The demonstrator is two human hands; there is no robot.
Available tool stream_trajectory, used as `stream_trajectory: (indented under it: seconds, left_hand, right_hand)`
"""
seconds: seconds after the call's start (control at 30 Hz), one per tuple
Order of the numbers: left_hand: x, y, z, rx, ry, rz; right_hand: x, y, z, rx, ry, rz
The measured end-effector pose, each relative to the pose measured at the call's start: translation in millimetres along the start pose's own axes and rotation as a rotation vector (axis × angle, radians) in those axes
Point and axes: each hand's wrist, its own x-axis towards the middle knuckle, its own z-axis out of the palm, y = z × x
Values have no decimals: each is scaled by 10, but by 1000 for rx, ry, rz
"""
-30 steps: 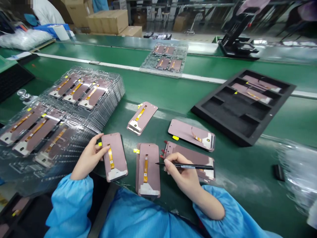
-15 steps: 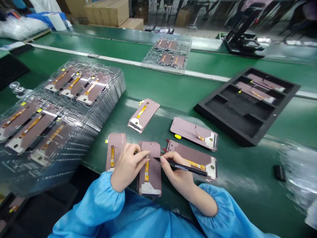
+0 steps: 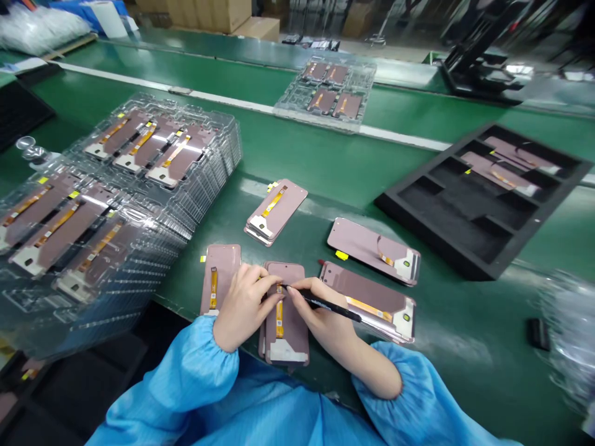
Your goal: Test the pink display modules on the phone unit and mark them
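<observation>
A pink phone screen panel (image 3: 290,328) with an orange flex cable lies face down at the near edge of the green belt (image 3: 297,161). My left hand (image 3: 242,306) rests on its left side, fingers pressing near the cable's top. My right hand (image 3: 320,316) holds a black pen (image 3: 325,303) whose tip touches the top of the flex cable. Another panel (image 3: 218,275) lies just left, partly under my left hand. A small stack of panels (image 3: 372,297) lies right, partly under my right hand.
Clear plastic trays (image 3: 153,155) loaded with panels stand stacked at the left. Two more panels (image 3: 276,210) (image 3: 372,248) lie mid-belt. A black foam tray (image 3: 483,192) holding two panels sits at the right, and a clear tray (image 3: 330,93) farther back.
My left hand left the left panel and moved right onto the middle panel. My right hand brought the pen tip from the right stack to the middle panel's flex cable.
</observation>
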Motion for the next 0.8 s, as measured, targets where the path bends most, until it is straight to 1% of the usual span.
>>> stream_trajectory:
  seconds: [0.43,0.7,0.8]
  left_hand:
    - [2,-8,-2,1,-6,1]
    - [15,7,-5,-3,-12,-5]
    - [-6,42,-25,-20,-18,-20]
  right_hand:
    - [22,-30,-16,1,-46,2]
    - [30,-13,3,14,-24,-20]
    - [0,-62,-52,76,4,21]
